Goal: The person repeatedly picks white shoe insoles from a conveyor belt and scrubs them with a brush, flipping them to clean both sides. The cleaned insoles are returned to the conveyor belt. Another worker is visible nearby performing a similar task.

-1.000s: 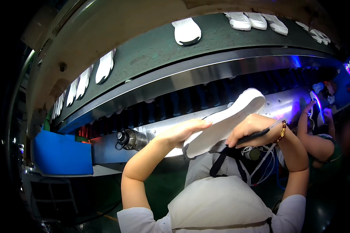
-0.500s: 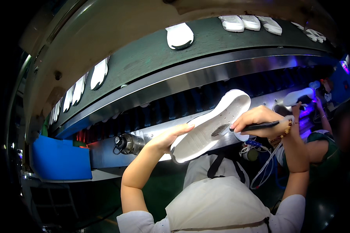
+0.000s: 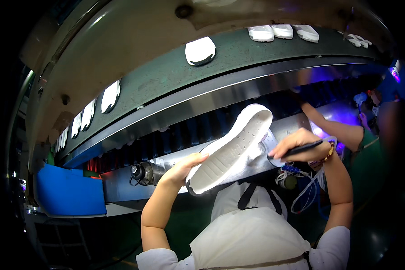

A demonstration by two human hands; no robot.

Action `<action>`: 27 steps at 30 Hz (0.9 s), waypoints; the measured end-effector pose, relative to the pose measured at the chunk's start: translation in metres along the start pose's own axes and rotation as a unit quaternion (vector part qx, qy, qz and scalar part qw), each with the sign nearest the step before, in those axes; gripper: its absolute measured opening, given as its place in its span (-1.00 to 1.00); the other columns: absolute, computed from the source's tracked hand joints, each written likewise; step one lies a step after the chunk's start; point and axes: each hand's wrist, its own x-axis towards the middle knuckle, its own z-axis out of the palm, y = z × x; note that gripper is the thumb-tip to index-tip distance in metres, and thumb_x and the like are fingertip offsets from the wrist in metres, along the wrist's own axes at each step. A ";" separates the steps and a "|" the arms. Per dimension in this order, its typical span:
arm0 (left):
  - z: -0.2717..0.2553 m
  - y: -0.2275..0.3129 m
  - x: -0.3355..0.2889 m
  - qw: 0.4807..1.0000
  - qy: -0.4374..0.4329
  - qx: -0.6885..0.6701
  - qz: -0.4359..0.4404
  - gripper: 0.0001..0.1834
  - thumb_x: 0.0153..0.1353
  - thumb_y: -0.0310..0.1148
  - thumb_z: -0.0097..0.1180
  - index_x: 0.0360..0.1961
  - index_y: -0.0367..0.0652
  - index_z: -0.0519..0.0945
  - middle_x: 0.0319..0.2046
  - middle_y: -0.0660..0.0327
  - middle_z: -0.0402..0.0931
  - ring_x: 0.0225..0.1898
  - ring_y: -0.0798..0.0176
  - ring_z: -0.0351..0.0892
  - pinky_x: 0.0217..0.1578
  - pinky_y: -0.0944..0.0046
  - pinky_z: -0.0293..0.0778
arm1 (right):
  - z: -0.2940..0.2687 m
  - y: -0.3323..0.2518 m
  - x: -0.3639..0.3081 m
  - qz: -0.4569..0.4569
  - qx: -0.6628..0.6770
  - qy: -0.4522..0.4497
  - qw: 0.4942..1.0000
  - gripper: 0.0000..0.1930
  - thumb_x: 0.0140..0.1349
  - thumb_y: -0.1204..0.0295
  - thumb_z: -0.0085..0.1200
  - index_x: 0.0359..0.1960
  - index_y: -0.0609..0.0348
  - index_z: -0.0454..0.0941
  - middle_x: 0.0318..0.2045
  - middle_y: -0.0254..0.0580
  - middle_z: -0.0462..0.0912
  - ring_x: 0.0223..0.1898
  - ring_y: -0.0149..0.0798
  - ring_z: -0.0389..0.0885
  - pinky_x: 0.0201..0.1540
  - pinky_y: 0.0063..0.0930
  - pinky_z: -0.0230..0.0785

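Observation:
My left hand (image 3: 186, 170) is closed on the heel end of a white shoe sole (image 3: 227, 150). It is tilted, with its hollow, ridged inner face toward me and the toe end pointing away to the right. My right hand (image 3: 301, 145) grips the black handle of a brush (image 3: 307, 147), just right of the sole and apart from it. The brush's bristles point down by a small whitish container (image 3: 278, 162), and their tip is hard to make out.
Several white soles (image 3: 200, 51) lie on a green conveyor belt (image 3: 153, 74) behind a metal rail (image 3: 175, 96). A dark bottle (image 3: 147, 173) and a blue bin (image 3: 69, 189) stand left. White tubing (image 3: 297, 202) hangs at right, where a co-worker's arm (image 3: 333, 128) reaches toward the dark rack.
The brush has come off the sole's inner face and sits to its right. The sole has shifted slightly left. A co-worker's arm now stretches over the bench on the right.

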 end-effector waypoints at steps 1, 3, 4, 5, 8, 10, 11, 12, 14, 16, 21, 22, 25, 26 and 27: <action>0.001 0.000 0.001 1.000 -0.004 -0.007 0.008 -0.48 0.03 -0.07 0.00 -0.18 -0.37 0.43 -0.33 0.08 0.47 -0.35 0.34 0.48 -0.38 0.42 0.39 | -0.002 0.001 0.001 -0.013 0.017 0.027 0.999 -0.83 -0.14 0.61 0.12 -0.42 0.24 0.55 -0.35 -0.09 0.58 -0.28 -0.21 0.56 -0.19 -0.46 0.39; -0.003 -0.001 0.002 0.999 -0.030 0.031 0.011 -0.50 0.04 -0.08 -0.01 -0.22 -0.36 0.46 -0.37 0.10 0.48 -0.39 0.35 0.48 -0.41 0.43 0.39 | -0.004 0.009 0.003 -0.026 -0.055 0.040 0.997 -0.81 -0.15 0.62 0.12 -0.41 0.25 0.54 -0.35 -0.07 0.58 -0.27 -0.22 0.56 -0.18 -0.45 0.39; -0.006 -0.001 0.005 0.998 -0.043 0.051 0.017 -0.52 0.04 -0.08 -0.01 -0.24 -0.36 0.47 -0.39 0.10 0.49 -0.41 0.36 0.49 -0.43 0.43 0.39 | -0.004 0.014 0.002 -0.002 -0.032 0.025 0.999 -0.81 -0.16 0.62 0.12 -0.41 0.26 0.55 -0.35 -0.07 0.58 -0.27 -0.21 0.56 -0.17 -0.45 0.39; -0.006 -0.004 0.006 0.998 -0.020 0.058 0.016 -0.53 0.05 -0.09 -0.02 -0.28 -0.36 0.49 -0.43 0.12 0.50 -0.43 0.36 0.49 -0.42 0.43 0.39 | -0.004 0.015 -0.001 0.023 -0.010 0.010 1.000 -0.81 -0.16 0.62 0.12 -0.42 0.26 0.55 -0.35 -0.07 0.58 -0.28 -0.21 0.56 -0.17 -0.46 0.38; -0.007 -0.010 0.008 1.000 -0.011 0.002 0.029 -0.51 0.06 -0.09 -0.03 -0.20 -0.37 0.44 -0.37 0.10 0.49 -0.41 0.36 0.49 -0.42 0.41 0.39 | -0.001 -0.001 -0.006 0.066 0.009 0.009 0.998 -0.84 -0.15 0.57 0.15 -0.44 0.27 0.56 -0.40 -0.10 0.59 -0.34 -0.32 0.56 -0.23 -0.58 0.38; 0.008 -0.012 0.012 0.998 0.025 -0.050 0.033 -0.49 0.06 -0.09 -0.04 -0.15 -0.37 0.41 -0.33 0.08 0.48 -0.39 0.35 0.48 -0.41 0.39 0.40 | 0.010 -0.008 0.003 0.064 0.078 0.061 0.993 -0.85 -0.12 0.54 0.15 -0.45 0.28 0.56 -0.45 -0.13 0.59 -0.39 -0.39 0.55 -0.30 -0.63 0.36; 0.013 -0.014 0.019 0.997 -0.006 -0.071 0.033 -0.49 0.06 -0.10 -0.05 -0.13 -0.36 0.39 -0.30 0.08 0.47 -0.36 0.32 0.49 -0.36 0.36 0.41 | 0.018 -0.011 0.011 0.038 0.109 0.096 0.989 -0.86 -0.10 0.52 0.15 -0.45 0.29 0.56 -0.47 -0.15 0.59 -0.43 -0.43 0.54 -0.35 -0.65 0.36; 0.017 -0.017 0.028 0.995 -0.036 -0.092 0.033 -0.49 0.07 -0.11 -0.06 -0.11 -0.36 0.38 -0.28 0.07 0.47 -0.33 0.29 0.49 -0.31 0.33 0.41 | 0.034 -0.003 0.017 0.018 0.086 0.108 0.990 -0.86 -0.08 0.50 0.13 -0.45 0.29 0.54 -0.55 -0.19 0.58 -0.49 -0.46 0.52 -0.43 -0.64 0.34; 0.020 -0.023 0.045 0.995 -0.068 -0.062 0.035 -0.50 0.08 -0.11 -0.08 -0.11 -0.34 0.37 -0.27 0.06 0.46 -0.30 0.26 0.49 -0.28 0.31 0.42 | 0.062 -0.002 0.035 0.072 0.045 0.173 0.981 -0.86 -0.01 0.44 0.07 -0.56 0.29 0.51 -0.67 -0.23 0.54 -0.62 -0.47 0.48 -0.54 -0.64 0.31; 0.026 -0.030 0.054 0.996 -0.049 0.026 0.065 -0.52 0.09 -0.08 -0.09 -0.17 -0.33 0.40 -0.30 0.08 0.45 -0.32 0.31 0.46 -0.36 0.37 0.41 | 0.075 0.004 0.047 0.140 0.095 0.235 0.957 -0.81 0.03 0.44 0.02 -0.64 0.30 0.46 -0.73 -0.23 0.51 -0.69 -0.49 0.46 -0.62 -0.68 0.28; 0.029 -0.039 0.060 0.995 -0.027 0.036 0.089 -0.56 0.13 -0.11 -0.12 -0.12 -0.28 0.37 -0.35 0.25 0.38 -0.36 0.44 0.30 -0.33 0.44 0.25 | 0.076 0.007 0.058 0.217 0.168 0.284 0.919 -0.76 0.08 0.42 -0.02 -0.65 0.33 0.43 -0.75 -0.23 0.48 -0.74 -0.50 0.45 -0.69 -0.72 0.29; 0.028 -0.040 0.061 0.995 -0.032 0.033 0.089 -0.55 0.14 -0.11 -0.12 -0.11 -0.28 0.36 -0.34 0.25 0.37 -0.34 0.44 0.30 -0.32 0.44 0.25 | 0.075 0.010 0.059 0.223 0.186 0.288 0.913 -0.74 0.08 0.39 -0.02 -0.65 0.33 0.43 -0.76 -0.22 0.47 -0.76 -0.48 0.45 -0.70 -0.71 0.30; 0.034 -0.038 0.058 0.998 -0.008 0.026 0.063 -0.53 0.14 -0.11 -0.13 -0.07 -0.28 0.34 -0.30 0.25 0.36 -0.32 0.44 0.30 -0.30 0.45 0.24 | 0.073 0.022 0.059 0.245 0.232 0.296 0.894 -0.74 0.04 0.36 -0.01 -0.67 0.31 0.43 -0.77 -0.21 0.47 -0.76 -0.44 0.48 -0.69 -0.69 0.31; 0.035 -0.038 0.058 0.998 0.001 0.029 0.058 -0.53 0.14 -0.11 -0.13 -0.06 -0.28 0.33 -0.30 0.24 0.37 -0.32 0.43 0.30 -0.29 0.44 0.25 | 0.073 0.027 0.059 0.237 0.233 0.299 0.895 -0.73 0.05 0.35 0.00 -0.68 0.30 0.41 -0.79 -0.23 0.44 -0.78 -0.43 0.46 -0.71 -0.69 0.29; 0.035 -0.039 0.058 0.998 0.010 0.033 0.052 -0.52 0.14 -0.11 -0.13 -0.06 -0.28 0.33 -0.29 0.24 0.37 -0.31 0.42 0.31 -0.28 0.43 0.25 | 0.072 0.032 0.059 0.244 0.225 0.304 0.893 -0.72 0.05 0.35 0.00 -0.69 0.31 0.41 -0.79 -0.22 0.44 -0.78 -0.43 0.46 -0.72 -0.69 0.29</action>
